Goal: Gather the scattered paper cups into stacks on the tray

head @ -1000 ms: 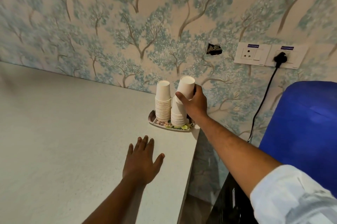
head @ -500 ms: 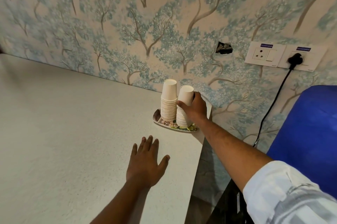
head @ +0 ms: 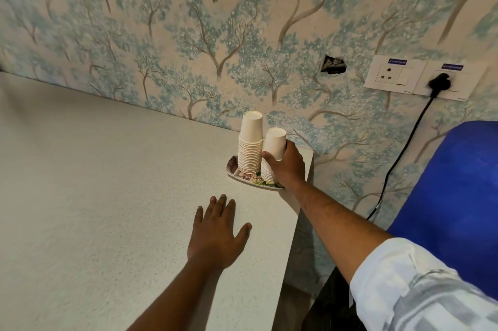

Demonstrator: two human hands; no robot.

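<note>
Gripping shorter cup stack [head: 272, 152], right hand [head: 289, 166]

Tray's [head: 232, 168] far rim behind cup stacks [head: 250, 152]

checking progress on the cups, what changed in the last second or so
The right hand pushed its tilted top cup down onto the shorter stack, which now stands nearly upright; the hand still grips it. The taller stack, the tray and the left hand, flat on the counter, stayed put.
</note>
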